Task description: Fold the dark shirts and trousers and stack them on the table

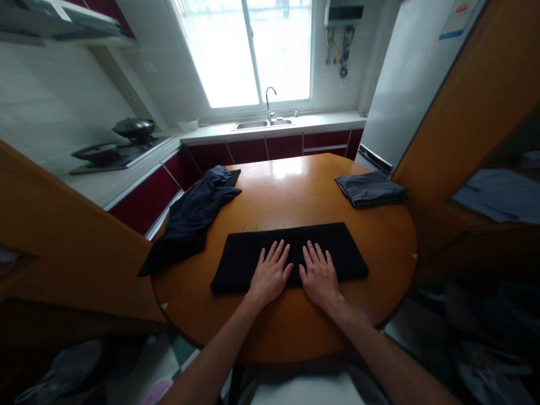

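Note:
A black garment (240, 256), folded into a long flat rectangle, lies across the near part of the wooden table (270, 332). My left hand (270, 273) rests flat on its middle, fingers spread and pointing away from me. Just to the right, my right hand (319, 275) also lies palm down on the black cloth with its fingers apart. Neither hand grips anything. What kind of garment it is cannot be made out from the folded shape.
Crumpled dark clothes (194, 208) hang over the table's left edge. A folded grey and dark stack of cloth (371, 188) sits at the right. Behind are a sink (253, 124), a stove with pans (135, 128) and a fridge (399, 79).

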`<action>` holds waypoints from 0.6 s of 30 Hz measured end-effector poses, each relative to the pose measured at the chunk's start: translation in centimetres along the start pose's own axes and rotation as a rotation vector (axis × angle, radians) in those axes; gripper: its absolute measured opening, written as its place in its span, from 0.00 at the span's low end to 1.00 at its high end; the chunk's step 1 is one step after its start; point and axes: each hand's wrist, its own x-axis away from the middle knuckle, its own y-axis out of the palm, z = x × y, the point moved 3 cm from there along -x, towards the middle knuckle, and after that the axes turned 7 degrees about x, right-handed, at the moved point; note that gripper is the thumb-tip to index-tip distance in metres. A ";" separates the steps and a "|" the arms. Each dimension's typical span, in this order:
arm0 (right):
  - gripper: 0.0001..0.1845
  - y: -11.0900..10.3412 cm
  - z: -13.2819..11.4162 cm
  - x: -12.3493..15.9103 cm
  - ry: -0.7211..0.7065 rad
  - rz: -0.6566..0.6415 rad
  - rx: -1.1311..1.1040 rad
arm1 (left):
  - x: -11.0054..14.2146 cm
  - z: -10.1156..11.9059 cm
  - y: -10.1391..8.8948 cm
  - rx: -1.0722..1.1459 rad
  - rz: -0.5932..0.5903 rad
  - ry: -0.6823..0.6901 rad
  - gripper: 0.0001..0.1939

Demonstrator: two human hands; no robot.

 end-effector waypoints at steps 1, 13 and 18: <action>0.32 0.0 0.3 0.2 0.019 0.006 0.003 | 0.2 -0.1 -0.1 -0.002 0.001 -0.004 0.29; 0.32 -0.6 6.6 3.1 0.180 0.081 0.040 | 0.2 -0.1 -1.0 0.062 -0.086 -0.043 0.36; 0.33 -0.3 7.6 4.0 0.246 0.092 0.054 | -4.2 1.8 -2.6 0.138 -0.044 -0.003 0.34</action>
